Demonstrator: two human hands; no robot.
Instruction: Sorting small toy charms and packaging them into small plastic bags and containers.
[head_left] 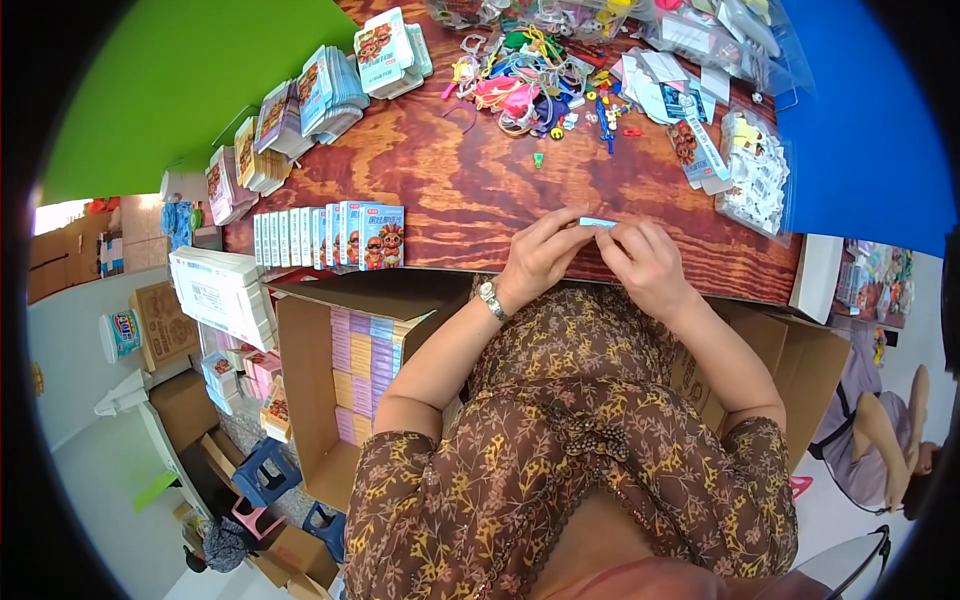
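Note:
At the near edge of the wooden table, my left hand and my right hand pinch a small light-blue carton between them. Only a narrow strip of it shows; the fingers cover the rest. To the left, a row of filled-out blue printed boxes stands upright along the table edge. Beyond my hands lies a little green trinket. Right of my right hand, a blue-and-white box leans by a clear tray of white plastic pieces.
Stacks of flat cartons line the table's far left side. A heap of colourful trinkets and cords lies at the back, beside white cards. An open cardboard box of packed cartons stands below left. Another person sits at the right.

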